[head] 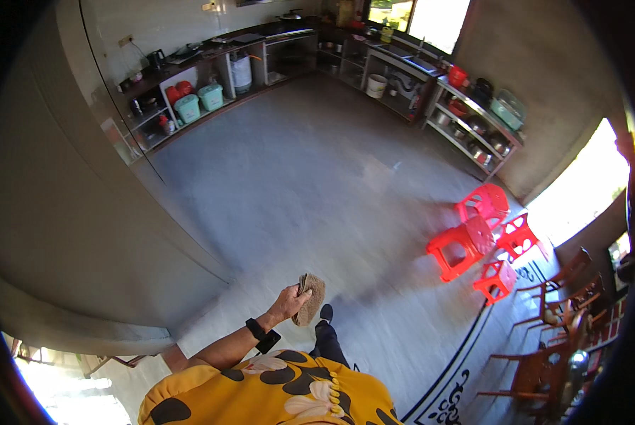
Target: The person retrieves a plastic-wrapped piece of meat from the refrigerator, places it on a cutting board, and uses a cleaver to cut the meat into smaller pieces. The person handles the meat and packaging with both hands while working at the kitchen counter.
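My left hand [288,304] grips a folded brown cloth [312,302], with the thumb lying over its near face and several layers showing at the edge. A black band with a small dark device [264,336] is around that wrist. Below the cloth, one dark shoe [326,313] shows on the grey floor [275,170]. My right hand is out of view. Ahead of me lies the floor of a kitchen, with counters along the far walls.
Several red plastic stools [461,247] stand at the right, near a bright doorway [583,175]. Wooden chairs [551,361] fill the lower right. A metal shelf [471,119] holds pots. A counter [211,53] runs along the back left. A grey wall [99,202] rises at my left.
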Demonstrator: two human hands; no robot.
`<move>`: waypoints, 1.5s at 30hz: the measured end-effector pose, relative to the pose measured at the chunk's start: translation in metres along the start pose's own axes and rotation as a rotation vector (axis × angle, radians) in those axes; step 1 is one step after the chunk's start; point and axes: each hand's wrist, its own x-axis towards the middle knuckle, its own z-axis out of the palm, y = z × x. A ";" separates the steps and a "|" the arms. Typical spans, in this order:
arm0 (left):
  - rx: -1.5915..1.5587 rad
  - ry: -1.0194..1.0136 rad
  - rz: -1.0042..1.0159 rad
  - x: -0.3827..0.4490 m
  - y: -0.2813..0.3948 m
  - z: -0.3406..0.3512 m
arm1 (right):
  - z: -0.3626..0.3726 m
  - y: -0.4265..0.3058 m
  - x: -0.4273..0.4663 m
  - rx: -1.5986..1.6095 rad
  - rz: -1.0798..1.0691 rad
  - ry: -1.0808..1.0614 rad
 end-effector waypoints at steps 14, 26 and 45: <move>-0.009 0.330 -0.162 0.180 0.058 -0.103 | 0.560 -0.309 -0.088 -0.695 -0.314 -0.640; -0.535 -0.138 -0.071 0.423 0.086 -0.188 | 0.846 -0.291 -0.337 -0.875 -0.014 -1.538; 0.013 0.097 -0.450 0.711 0.026 -0.411 | 1.285 -0.347 -0.427 -1.157 -0.334 -1.461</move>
